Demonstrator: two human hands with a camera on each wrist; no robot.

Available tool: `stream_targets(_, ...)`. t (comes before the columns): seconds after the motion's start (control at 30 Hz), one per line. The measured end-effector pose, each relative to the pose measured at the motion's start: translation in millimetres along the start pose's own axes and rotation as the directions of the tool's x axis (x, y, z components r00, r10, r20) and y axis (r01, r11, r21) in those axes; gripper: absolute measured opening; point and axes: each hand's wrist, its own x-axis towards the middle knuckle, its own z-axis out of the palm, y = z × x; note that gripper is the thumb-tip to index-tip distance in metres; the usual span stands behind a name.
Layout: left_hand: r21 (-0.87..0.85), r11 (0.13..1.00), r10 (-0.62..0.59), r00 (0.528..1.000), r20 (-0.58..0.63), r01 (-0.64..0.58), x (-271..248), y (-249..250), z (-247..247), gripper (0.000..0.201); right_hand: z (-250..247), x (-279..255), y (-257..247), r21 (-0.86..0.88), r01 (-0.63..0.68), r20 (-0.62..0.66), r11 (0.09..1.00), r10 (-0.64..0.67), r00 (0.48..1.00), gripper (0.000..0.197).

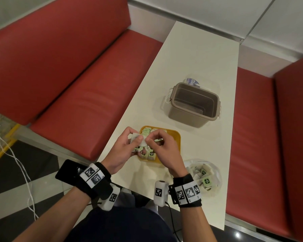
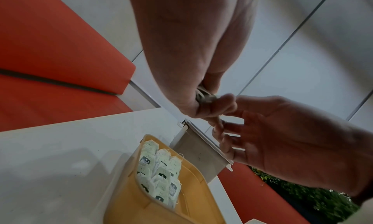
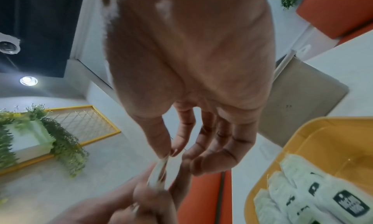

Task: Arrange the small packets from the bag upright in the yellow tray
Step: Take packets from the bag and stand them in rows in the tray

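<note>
I see my left hand [image 1: 122, 149] clutching a bunch of tea bags [image 1: 136, 139] above the yellow tray [image 1: 173, 137]; my right hand [image 1: 162, 147] pinches one off that bunch; more stand upright in the tray; the clear bag [image 1: 204, 175] sits right of it.

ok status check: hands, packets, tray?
Left hand grips a bunch of packets above the yellow tray. Right hand pinches one from the bunch. Tray's left side filled; more in bag. Nothing in the way.
</note>
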Motion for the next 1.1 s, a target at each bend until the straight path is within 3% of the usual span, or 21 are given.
stream_targets(0.17,0.109,0.994,0.028,0.998,-0.065,-0.021,4.4,-6.0,-3.7,0.020,-6.4,-0.2,1.0,-0.038,-0.005,-0.034,0.999,0.003,0.999,0.005)
stream_targets(0.33,0.093,0.995,0.056,0.993,-0.108,-0.046,5.7,-9.8,-8.0,0.027,-22.8,2.9,-4.1,-0.036,-0.009,-0.022,0.999,0.008,1.000,0.012)
stream_targets(0.43,0.097,0.993,0.085,0.989,-0.118,-0.073,7.0,-7.9,-8.1,0.026,-33.2,3.3,-9.5,-0.104,0.042,0.042,0.994,-0.038,0.998,0.008)
stream_targets(0.5,0.088,0.992,0.095,0.990,-0.102,-0.086,7.8,-5.8,-6.9,0.025,-37.2,3.0,-12.2,-0.150,0.103,0.020,0.983,-0.101,0.995,0.009)
stream_targets(0.67,-0.070,0.996,-0.056,0.996,-0.064,0.052,9.3,0.1,-0.8,0.044,-41.0,1.7,-20.5,-0.208,0.227,-0.046,0.951,-0.242,0.969,0.030)
stream_targets(0.8,0.069,0.998,0.010,1.000,-0.012,-0.009,10.7,-2.6,3.2,0.028,-43.0,0.6,-27.0,-0.254,0.276,-0.067,0.927,-0.302,0.951,0.038)
stream_targets(0.97,0.166,0.979,0.132,0.990,-0.058,-0.121,13.3,-0.9,9.6,0.020,-44.7,-2.4,-26.0,0.009,0.213,-0.096,0.977,-0.211,0.973,0.026)
stream_targets(1.03,0.196,0.967,0.177,0.982,-0.068,-0.161,13.9,0.0,10.6,0.021,-45.7,0.0,-18.7,-0.027,0.146,-0.068,0.989,-0.148,0.987,0.030)
stream_targets(1.1,0.223,0.957,0.206,0.976,-0.065,-0.187,13.8,2.0,12.9,0.022,-45.5,2.2,-10.9,-0.122,0.160,-0.065,0.980,-0.169,0.983,0.019)
